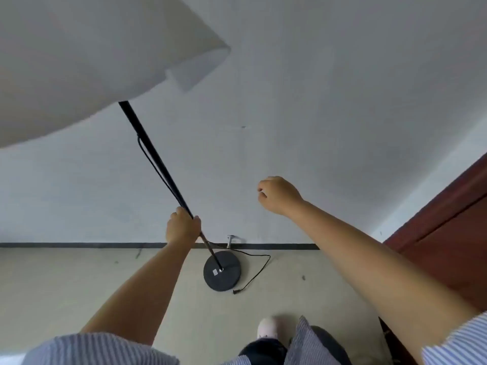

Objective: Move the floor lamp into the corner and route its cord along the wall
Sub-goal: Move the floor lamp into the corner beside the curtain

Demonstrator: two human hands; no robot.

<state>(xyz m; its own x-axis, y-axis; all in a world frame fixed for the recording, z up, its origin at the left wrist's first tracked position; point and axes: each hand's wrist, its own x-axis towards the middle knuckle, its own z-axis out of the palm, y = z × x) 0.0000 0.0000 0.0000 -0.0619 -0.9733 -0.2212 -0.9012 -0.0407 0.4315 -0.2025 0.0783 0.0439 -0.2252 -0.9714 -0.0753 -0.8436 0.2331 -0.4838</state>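
Note:
The floor lamp has a thin black pole [150,151], a white shade [79,56] filling the upper left, and a round black base [222,271] on the floor close to the wall. My left hand [182,227] is closed around the pole's lower part. A thin black cord [257,272] loops on the floor right of the base, its plug end [236,291] lying by the base's front edge. More cord runs up along the pole. My right hand [278,194] is raised before the wall, fingers curled, holding nothing.
A white wall [316,101] meets the beige floor [66,285] at a dark baseboard [79,245]. A small metal fitting [230,241] sticks out just behind the base. A dark red door [448,246] stands at the right. My shoe [267,327] is near the bottom.

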